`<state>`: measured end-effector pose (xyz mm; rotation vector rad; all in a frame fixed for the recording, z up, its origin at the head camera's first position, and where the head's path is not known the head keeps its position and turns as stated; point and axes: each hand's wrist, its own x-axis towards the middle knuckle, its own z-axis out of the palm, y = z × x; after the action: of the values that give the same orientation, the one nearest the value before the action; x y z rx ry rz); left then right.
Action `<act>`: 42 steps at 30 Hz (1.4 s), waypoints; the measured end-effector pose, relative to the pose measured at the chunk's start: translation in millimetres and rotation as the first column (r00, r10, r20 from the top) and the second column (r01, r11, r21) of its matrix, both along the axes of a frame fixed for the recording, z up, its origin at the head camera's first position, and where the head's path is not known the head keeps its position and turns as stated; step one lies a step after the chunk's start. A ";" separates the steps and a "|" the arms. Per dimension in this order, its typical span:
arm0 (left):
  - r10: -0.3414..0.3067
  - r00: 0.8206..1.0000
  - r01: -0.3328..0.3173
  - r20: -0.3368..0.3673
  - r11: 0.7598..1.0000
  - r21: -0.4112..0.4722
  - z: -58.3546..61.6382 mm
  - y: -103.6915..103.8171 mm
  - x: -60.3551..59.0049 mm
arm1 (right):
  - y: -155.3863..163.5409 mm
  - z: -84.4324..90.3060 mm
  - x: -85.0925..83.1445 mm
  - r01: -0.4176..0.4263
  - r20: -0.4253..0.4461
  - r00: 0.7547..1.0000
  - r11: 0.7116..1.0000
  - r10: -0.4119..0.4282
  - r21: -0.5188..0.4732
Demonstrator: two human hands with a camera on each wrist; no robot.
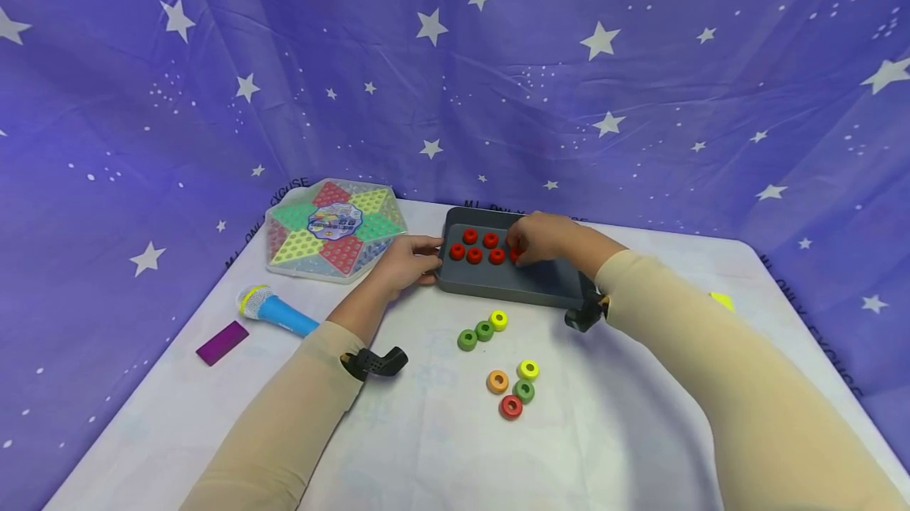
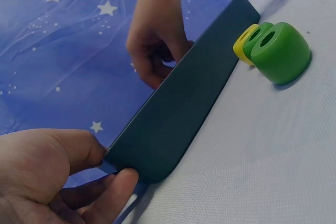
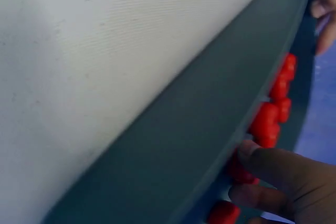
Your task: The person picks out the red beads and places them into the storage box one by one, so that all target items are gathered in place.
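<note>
I've got my left hand [image 1: 404, 261] pinching the tray [image 1: 540, 283] corner on the counter [image 1: 640, 432], right hand [image 1: 542, 237] inside it, fingers closed on a red ring [image 1: 515, 254], and a careless nudge could scatter the neat rings [image 1: 475, 246] already placed.

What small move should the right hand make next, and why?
Probably let go of the red ring and lift out of the tray: the right hand has it down beside five others, and the left hand steadies the tray.
</note>
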<state>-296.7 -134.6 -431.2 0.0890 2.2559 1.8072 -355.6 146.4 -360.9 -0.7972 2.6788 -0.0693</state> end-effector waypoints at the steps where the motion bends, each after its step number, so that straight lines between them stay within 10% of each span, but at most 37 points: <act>1: 0.001 1.000 -0.001 0.001 1.000 0.001 -1.0 -0.2 -0.1 | 1.0 3.3 2.1 0.004 -0.014 1.000 1.000 -0.004 -0.011; 7: 0.005 1.000 -0.005 0.008 1.000 0.004 -4.2 -1.8 -1.8 | 12.5 30.4 31.9 -0.024 -0.147 0.989 0.995 0.010 -0.095; 12: 0.008 1.000 -0.008 0.002 1.000 -0.006 -2.5 -0.8 -3.8 | 20.0 42.9 91.8 -0.065 -0.204 0.979 0.972 0.019 -0.224; 23: 0.011 1.000 -0.010 0.011 1.000 -0.016 -1.1 -0.8 -4.4 | 21.1 -13.5 208.3 -0.200 -0.101 0.979 0.908 0.175 -0.368; 33: 0.004 1.000 -0.004 0.010 1.000 -0.013 1.5 -0.5 -4.6 | 16.3 -49.8 226.8 -0.356 -0.267 0.927 0.845 0.264 -0.400; 42: 0.001 1.000 -0.001 0.007 1.000 -0.018 -0.5 0.1 -4.6 | 13.4 -46.9 224.3 -0.401 -0.263 0.909 0.850 0.323 -0.340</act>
<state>-301.4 -134.4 -431.7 0.0777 2.2672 1.7849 -131.3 159.8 -407.8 -1.5003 2.6731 -0.4630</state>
